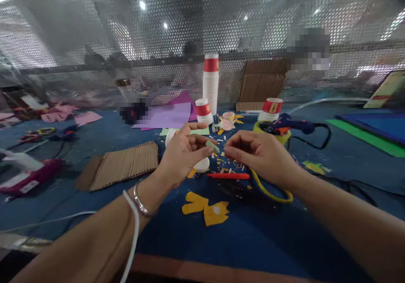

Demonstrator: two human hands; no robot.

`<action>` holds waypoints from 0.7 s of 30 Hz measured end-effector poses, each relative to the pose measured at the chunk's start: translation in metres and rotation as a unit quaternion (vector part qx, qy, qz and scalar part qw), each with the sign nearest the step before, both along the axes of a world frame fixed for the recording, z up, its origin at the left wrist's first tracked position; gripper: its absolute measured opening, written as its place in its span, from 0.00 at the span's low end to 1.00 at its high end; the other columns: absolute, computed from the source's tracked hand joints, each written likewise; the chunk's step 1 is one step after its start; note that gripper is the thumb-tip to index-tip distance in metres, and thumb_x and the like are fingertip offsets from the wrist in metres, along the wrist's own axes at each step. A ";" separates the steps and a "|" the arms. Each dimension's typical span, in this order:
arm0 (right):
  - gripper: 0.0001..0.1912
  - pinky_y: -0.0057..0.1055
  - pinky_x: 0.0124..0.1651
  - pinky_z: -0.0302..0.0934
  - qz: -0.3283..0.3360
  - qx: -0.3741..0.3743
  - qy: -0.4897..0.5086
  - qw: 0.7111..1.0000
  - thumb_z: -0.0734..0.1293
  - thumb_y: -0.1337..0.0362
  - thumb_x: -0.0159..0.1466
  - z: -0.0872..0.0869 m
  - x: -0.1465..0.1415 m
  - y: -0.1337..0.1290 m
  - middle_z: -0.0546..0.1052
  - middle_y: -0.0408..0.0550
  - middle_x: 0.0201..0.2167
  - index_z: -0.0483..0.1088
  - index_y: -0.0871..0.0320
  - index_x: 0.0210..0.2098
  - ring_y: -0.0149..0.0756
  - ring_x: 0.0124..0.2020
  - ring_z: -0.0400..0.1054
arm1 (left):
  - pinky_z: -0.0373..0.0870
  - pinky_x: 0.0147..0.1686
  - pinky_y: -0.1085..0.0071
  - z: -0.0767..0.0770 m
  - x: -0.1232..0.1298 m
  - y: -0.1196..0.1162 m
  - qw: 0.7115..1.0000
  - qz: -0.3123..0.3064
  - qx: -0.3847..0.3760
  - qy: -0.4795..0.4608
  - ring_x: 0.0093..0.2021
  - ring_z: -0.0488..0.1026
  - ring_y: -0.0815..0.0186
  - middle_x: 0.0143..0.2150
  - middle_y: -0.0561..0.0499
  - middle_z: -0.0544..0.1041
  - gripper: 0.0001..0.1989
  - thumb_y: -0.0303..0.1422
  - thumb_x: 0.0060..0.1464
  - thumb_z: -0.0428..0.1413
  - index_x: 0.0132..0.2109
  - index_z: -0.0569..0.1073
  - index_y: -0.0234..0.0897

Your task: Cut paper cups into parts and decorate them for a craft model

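My left hand (186,150) pinches a small pale green paper piece (212,146) between thumb and fingers. Close to its right side is my right hand (257,148), thumb and fingertips pressed together; whatever they may hold is too small to tell. Below the hands lies a red marker (229,176) on the table. Nearer to me are yellow-orange paper cut-outs (216,213), one with a whitish spot. A yellow loop (274,196) curves out from under my right hand, partly hidden. Paper scraps (223,161) are scattered between and beneath the hands.
A tall stack of paper cups (211,84) stands at the back. Right of it, a dark blue glue gun (295,124) rests on a yellow round holder (286,138), its cable trailing. Corrugated cardboard (126,164) lies left, purple sheets (167,115) behind.
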State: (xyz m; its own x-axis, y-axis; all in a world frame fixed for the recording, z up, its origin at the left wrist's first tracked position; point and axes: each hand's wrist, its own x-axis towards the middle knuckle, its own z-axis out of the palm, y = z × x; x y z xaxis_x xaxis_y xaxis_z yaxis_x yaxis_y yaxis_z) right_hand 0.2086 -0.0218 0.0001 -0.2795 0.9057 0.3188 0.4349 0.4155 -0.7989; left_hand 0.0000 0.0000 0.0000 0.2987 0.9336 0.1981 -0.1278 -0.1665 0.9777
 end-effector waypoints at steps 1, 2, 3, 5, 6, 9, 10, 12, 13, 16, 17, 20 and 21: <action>0.14 0.30 0.31 0.61 -0.020 0.016 -0.028 0.999 0.66 0.53 0.65 0.002 0.005 0.003 0.77 0.45 0.29 0.72 0.57 0.34 0.35 0.29 0.69 | 0.73 0.39 0.68 0.000 -0.001 0.001 1.000 0.007 0.006 0.001 0.36 0.78 0.66 0.36 0.52 0.83 0.29 0.29 0.45 0.70 0.53 0.68 0.37; 0.13 0.31 0.31 0.61 -0.037 0.027 -0.052 0.998 0.66 0.53 0.65 0.003 0.010 0.006 0.77 0.45 0.28 0.72 0.57 0.34 0.35 0.29 0.69 | 0.73 0.39 0.69 0.000 -0.001 0.002 1.000 0.014 0.012 0.002 0.36 0.78 0.66 0.36 0.51 0.83 0.27 0.28 0.46 0.70 0.52 0.68 0.37; 0.12 0.31 0.32 0.61 -0.051 0.038 -0.087 0.994 0.65 0.54 0.65 0.005 0.015 0.008 0.77 0.46 0.29 0.73 0.57 0.34 0.35 0.30 0.70 | 0.73 0.39 0.69 0.001 -0.002 0.003 1.000 0.021 0.016 0.002 0.36 0.78 0.66 0.35 0.51 0.83 0.26 0.28 0.46 0.69 0.50 0.69 0.37; 0.11 0.32 0.32 0.60 -0.065 0.034 -0.188 0.979 0.65 0.57 0.65 0.007 0.025 0.012 0.77 0.45 0.27 0.72 0.57 0.32 0.35 0.29 0.70 | 0.73 0.41 0.69 0.001 -0.003 0.004 0.999 0.033 0.024 0.000 0.38 0.78 0.66 0.35 0.51 0.83 0.22 0.27 0.46 0.69 0.48 0.71 0.36; 0.11 0.32 0.32 0.59 -0.067 0.023 -0.233 0.970 0.65 0.57 0.65 0.007 0.029 0.013 0.77 0.45 0.26 0.72 0.56 0.31 0.36 0.27 0.69 | 0.73 0.42 0.68 0.001 -0.003 0.004 0.999 0.038 0.025 -0.002 0.39 0.78 0.66 0.36 0.50 0.83 0.21 0.27 0.46 0.69 0.47 0.72 0.36; 0.10 0.34 0.32 0.58 -0.067 0.003 -0.333 0.941 0.64 0.60 0.64 0.009 0.040 0.014 0.78 0.47 0.26 0.71 0.56 0.29 0.38 0.28 0.71 | 0.74 0.44 0.68 0.001 -0.002 0.004 0.998 0.057 0.022 -0.016 0.40 0.77 0.67 0.37 0.51 0.82 0.19 0.27 0.43 0.70 0.43 0.74 0.36; 0.09 0.34 0.32 0.58 -0.067 0.000 -0.352 0.934 0.64 0.61 0.64 0.010 0.042 0.014 0.78 0.47 0.27 0.71 0.57 0.30 0.39 0.28 0.71 | 0.74 0.44 0.69 0.001 -0.002 0.003 0.997 0.065 0.020 -0.020 0.40 0.77 0.67 0.37 0.51 0.81 0.19 0.27 0.42 0.70 0.42 0.75 0.35; 0.08 0.35 0.33 0.58 -0.061 -0.004 -0.375 0.925 0.63 0.62 0.64 0.011 0.043 0.011 0.78 0.48 0.28 0.71 0.57 0.30 0.39 0.29 0.71 | 0.73 0.44 0.70 0.001 -0.002 0.004 0.997 0.078 0.009 -0.028 0.39 0.76 0.68 0.36 0.51 0.80 0.18 0.27 0.40 0.71 0.41 0.76 0.34; 0.08 0.35 0.33 0.58 -0.051 -0.009 -0.380 0.924 0.63 0.63 0.65 0.012 0.043 0.010 0.78 0.49 0.28 0.71 0.57 0.30 0.40 0.29 0.71 | 0.73 0.43 0.70 0.001 -0.002 0.004 0.996 0.083 0.001 -0.030 0.38 0.75 0.69 0.36 0.51 0.80 0.18 0.28 0.40 0.71 0.40 0.76 0.34; 0.09 0.34 0.34 0.58 0.016 -0.043 -0.369 0.928 0.63 0.63 0.65 0.016 0.036 0.003 0.79 0.48 0.29 0.72 0.57 0.31 0.39 0.30 0.72 | 0.71 0.41 0.72 0.002 -0.003 0.005 0.996 0.085 -0.018 -0.037 0.36 0.74 0.70 0.35 0.51 0.80 0.14 0.28 0.39 0.71 0.35 0.77 0.33; 0.08 0.33 0.33 0.58 0.047 -0.061 -0.362 0.929 0.64 0.62 0.66 0.017 0.033 0.000 0.79 0.47 0.29 0.72 0.56 0.31 0.38 0.30 0.72 | 0.70 0.41 0.72 0.002 -0.003 0.005 0.996 0.083 -0.020 -0.037 0.36 0.74 0.71 0.35 0.51 0.80 0.13 0.28 0.39 0.71 0.33 0.77 0.34; 0.09 0.31 0.30 0.55 0.116 -0.116 -0.362 0.918 0.68 0.58 0.64 0.019 0.022 -0.010 0.77 0.45 0.27 0.72 0.56 0.30 0.36 0.28 0.70 | 0.70 0.39 0.72 0.001 -0.003 0.006 0.997 0.073 -0.017 -0.032 0.35 0.74 0.70 0.35 0.51 0.81 0.10 0.28 0.41 0.70 0.31 0.76 0.35; 0.09 0.30 0.30 0.55 0.137 -0.123 -0.366 0.912 0.69 0.58 0.63 0.020 0.019 -0.013 0.78 0.44 0.28 0.73 0.56 0.30 0.36 0.29 0.70 | 0.70 0.38 0.72 0.001 -0.003 0.006 0.997 0.070 -0.017 -0.028 0.34 0.74 0.70 0.34 0.51 0.80 0.10 0.28 0.42 0.69 0.31 0.76 0.35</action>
State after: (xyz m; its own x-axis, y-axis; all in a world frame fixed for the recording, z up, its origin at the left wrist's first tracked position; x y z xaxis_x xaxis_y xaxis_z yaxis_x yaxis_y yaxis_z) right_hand 0.2274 -0.0350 0.0198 -0.5622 0.7895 -0.2463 0.7961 0.4360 -0.4196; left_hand -0.0025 0.0059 0.0007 0.1535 0.9718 0.1792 -0.1608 -0.1544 0.9748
